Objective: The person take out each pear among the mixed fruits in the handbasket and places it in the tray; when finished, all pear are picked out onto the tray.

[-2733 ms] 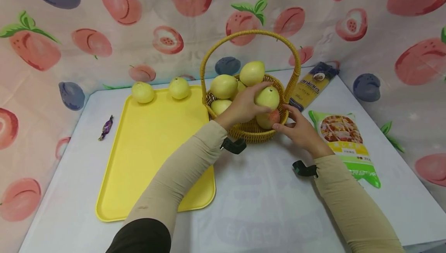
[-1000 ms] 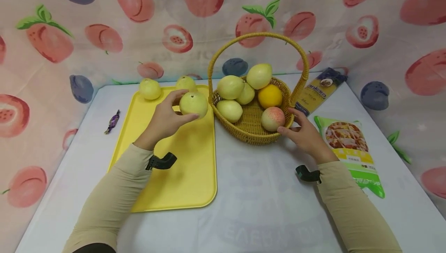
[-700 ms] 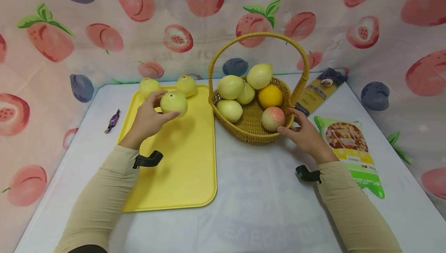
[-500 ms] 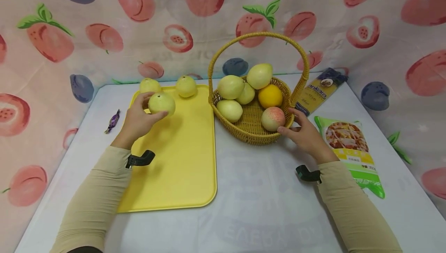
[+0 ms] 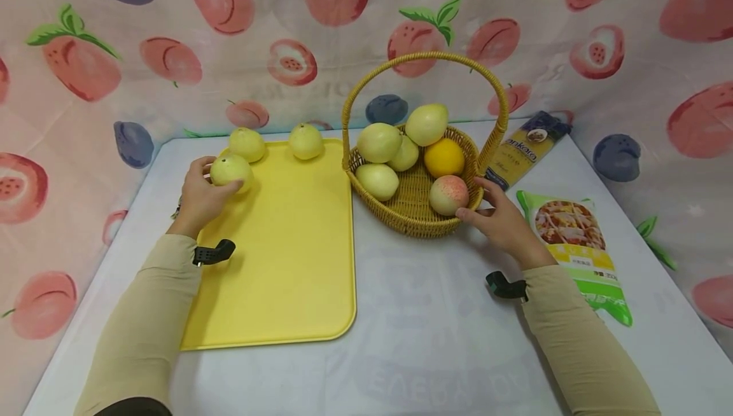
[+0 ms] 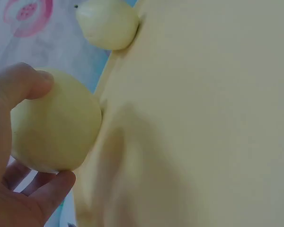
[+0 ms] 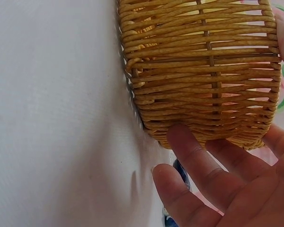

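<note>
My left hand [image 5: 203, 196] holds a pale green pomelo [image 5: 231, 171] over the far left corner of the yellow tray [image 5: 280, 276]. In the left wrist view, the thumb is on one side of that pomelo [image 6: 57, 120] and the fingertips are on the other. Two similar pomelos, a left one [image 5: 247, 144] and a right one [image 5: 306, 141], sit along the tray's far edge. My right hand [image 5: 504, 222] grips the right side of the wicker basket [image 5: 415, 224], thumb at the rim and fingers against the outer weave. Inside lie several pale green pomelos [image 5: 378, 182], an orange [image 5: 444, 158] and a peach [image 5: 448, 196].
The basket's tall handle [image 5: 425, 56] arches over the fruit. Right of it lie a dark blue and yellow packet [image 5: 523, 149] and a green food bag [image 5: 572, 244]. A candy wrapper [image 5: 175, 209] shows partly behind my left hand. A fruit-print cloth [image 5: 229, 72] hangs behind the table.
My left hand took a pomelo out of the basket, uncovering the orange, and carried it left across the tray to its far left corner. My right hand stays at the basket.
</note>
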A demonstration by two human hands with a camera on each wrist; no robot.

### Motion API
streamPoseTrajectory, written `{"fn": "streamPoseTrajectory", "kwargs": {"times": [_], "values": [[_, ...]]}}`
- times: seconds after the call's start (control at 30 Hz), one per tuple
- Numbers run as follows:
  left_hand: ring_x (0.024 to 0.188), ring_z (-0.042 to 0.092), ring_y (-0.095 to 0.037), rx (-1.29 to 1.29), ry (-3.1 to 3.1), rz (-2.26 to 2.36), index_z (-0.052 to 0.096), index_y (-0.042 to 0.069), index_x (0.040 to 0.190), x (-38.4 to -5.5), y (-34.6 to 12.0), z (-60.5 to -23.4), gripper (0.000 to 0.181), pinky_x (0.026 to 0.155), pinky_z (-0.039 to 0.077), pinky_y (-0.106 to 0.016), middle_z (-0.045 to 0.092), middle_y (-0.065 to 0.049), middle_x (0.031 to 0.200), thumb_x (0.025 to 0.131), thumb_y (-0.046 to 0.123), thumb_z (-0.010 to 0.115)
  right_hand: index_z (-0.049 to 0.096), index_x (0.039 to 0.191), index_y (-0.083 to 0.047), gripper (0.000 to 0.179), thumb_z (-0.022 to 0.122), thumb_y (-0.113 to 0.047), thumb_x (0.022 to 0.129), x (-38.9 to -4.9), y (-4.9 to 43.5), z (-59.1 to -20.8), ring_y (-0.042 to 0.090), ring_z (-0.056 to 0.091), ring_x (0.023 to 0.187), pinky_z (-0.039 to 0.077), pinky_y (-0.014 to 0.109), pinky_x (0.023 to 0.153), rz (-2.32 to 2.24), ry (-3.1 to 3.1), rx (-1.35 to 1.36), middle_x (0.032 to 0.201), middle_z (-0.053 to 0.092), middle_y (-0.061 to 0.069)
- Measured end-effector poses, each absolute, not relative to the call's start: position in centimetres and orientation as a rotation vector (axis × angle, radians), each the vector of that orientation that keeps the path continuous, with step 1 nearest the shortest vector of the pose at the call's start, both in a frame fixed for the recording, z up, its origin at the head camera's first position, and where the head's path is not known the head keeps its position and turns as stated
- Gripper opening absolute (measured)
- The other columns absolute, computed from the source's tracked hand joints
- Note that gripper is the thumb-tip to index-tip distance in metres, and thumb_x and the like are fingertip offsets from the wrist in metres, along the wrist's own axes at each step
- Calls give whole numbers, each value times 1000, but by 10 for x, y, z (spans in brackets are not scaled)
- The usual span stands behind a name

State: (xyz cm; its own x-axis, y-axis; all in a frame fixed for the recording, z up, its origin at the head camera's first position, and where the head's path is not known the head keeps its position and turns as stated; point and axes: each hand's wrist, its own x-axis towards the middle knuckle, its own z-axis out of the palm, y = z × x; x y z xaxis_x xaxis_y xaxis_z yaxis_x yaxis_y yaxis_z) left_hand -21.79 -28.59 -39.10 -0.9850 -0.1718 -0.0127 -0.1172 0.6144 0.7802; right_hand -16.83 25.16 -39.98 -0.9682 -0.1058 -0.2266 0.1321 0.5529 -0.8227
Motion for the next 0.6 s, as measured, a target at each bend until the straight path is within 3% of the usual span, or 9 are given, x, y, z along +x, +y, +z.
{"fn": "streamPoseTrajectory", "kwargs": {"times": [0.6], "values": [[131, 38, -44, 285, -2717, -1371, 23, 2, 155, -235, -288, -407, 84, 108, 35, -55, 32, -28, 151, 93, 33, 70, 10, 163, -21, 97, 68, -54, 92, -168, 251, -400, 45, 46, 128, 43, 60, 100, -1367, 2549, 31, 162, 17, 25]]}}
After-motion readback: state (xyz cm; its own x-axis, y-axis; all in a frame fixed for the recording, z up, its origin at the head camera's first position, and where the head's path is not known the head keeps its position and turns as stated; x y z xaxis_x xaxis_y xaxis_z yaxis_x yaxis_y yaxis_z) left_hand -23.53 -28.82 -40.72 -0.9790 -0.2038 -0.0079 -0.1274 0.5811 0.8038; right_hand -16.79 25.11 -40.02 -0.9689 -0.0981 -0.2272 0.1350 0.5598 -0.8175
